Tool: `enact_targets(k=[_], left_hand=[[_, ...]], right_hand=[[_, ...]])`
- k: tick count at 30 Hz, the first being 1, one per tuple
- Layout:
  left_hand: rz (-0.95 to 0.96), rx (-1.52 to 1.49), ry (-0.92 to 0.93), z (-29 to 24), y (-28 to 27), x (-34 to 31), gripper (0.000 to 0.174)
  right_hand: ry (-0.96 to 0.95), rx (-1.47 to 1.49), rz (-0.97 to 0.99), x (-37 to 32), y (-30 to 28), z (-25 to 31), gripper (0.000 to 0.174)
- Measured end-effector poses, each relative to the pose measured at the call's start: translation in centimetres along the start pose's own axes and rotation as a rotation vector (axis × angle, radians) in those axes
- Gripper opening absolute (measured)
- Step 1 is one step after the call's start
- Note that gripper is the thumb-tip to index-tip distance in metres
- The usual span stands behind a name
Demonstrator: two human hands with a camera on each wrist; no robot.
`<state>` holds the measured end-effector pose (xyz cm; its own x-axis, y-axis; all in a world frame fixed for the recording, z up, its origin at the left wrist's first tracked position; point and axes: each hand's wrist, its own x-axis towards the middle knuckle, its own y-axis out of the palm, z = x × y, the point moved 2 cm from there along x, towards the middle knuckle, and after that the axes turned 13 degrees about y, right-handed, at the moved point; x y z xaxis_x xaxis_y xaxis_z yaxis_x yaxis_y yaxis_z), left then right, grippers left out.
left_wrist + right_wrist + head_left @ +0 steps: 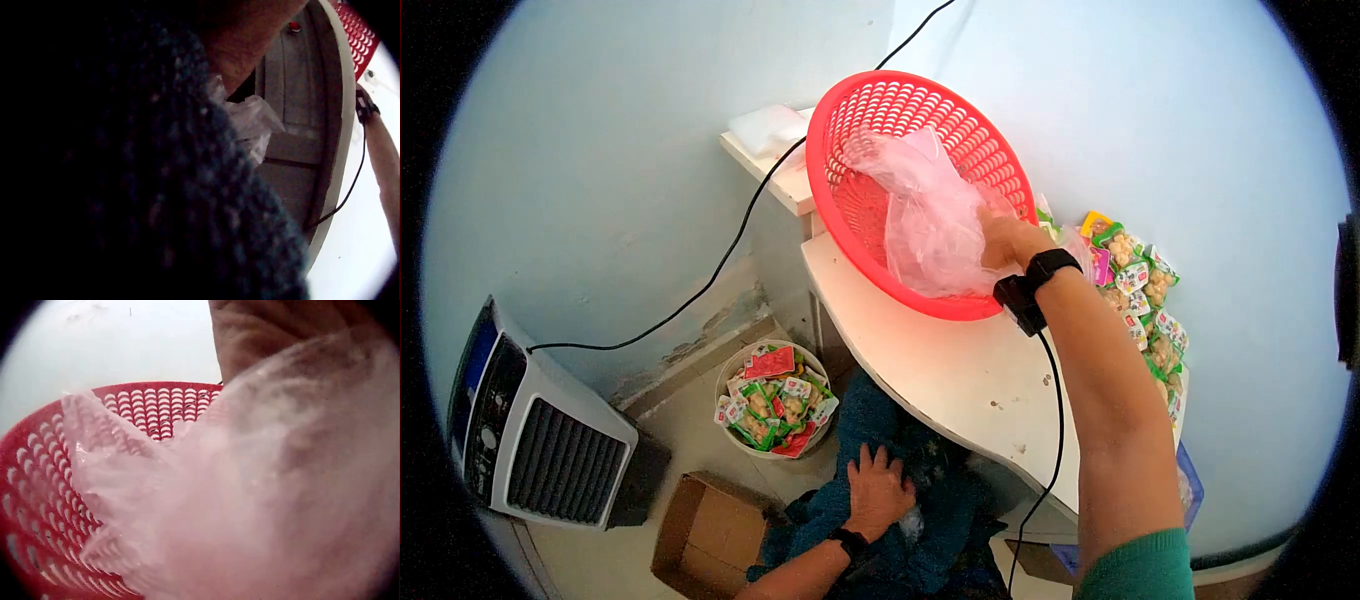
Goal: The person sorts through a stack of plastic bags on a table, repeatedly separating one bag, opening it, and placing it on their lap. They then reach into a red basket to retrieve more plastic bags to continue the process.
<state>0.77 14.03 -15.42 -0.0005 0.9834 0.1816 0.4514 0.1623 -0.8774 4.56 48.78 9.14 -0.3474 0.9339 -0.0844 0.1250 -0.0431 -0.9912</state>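
Observation:
A red perforated plastic basket (945, 306) leans tilted on the white table, its mouth towards me. Inside it lies a crumpled translucent pinkish plastic bag (930, 215). My right hand (1012, 242) reaches over the basket's right rim and grips the bag, its fingertips partly hidden in the film. In the right wrist view the bag spreads across the hand (281, 344). Below the table edge, my left hand (880, 492) rests on dark teal knitted cloth over my lap, fingers spread. Beside it shows a bit of clear plastic (911, 524).
Small green-and-white snack packets (1135, 275) are heaped on the table (990, 380) at the right, by the wall. A white bucket (722, 385) of similar packets stands on the floor near a cardboard box (700, 545) and an air cooler (550, 440). A black cable (730, 255) runs up the wall.

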Motion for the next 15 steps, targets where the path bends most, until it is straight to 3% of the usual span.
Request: enact_targets(k=[3, 6, 9, 12, 15], left_hand=[[0.003, 0.011, 0.005, 0.1, 0.1, 0.0, 0.04], [0.003, 0.016, 0.006, 0.2, 0.4, -0.1, 0.04], [-0.002, 0.004, 0.004, 0.2, 0.3, 0.0, 0.041], [0.005, -0.016, 0.005, 0.1, 0.1, 0.0, 0.041], [0.005, -0.016, 0.002, 0.1, 0.1, -0.1, 0.042]], right_hand=[[0.067, 0.012, 0.054, 0.5, 0.2, 0.5, 0.07], [-0.054, -0.174, 0.088, 2.6, 1.8, 0.7, 0.056], [-0.099, 0.002, -0.031, 0.9, 1.0, 0.2, 0.036], [0.024, -0.124, -0.091, 1.5, -0.5, -1.7, 0.034], [0.13, 0.021, -0.255, -1.7, -5.0, -3.3, 0.037]])
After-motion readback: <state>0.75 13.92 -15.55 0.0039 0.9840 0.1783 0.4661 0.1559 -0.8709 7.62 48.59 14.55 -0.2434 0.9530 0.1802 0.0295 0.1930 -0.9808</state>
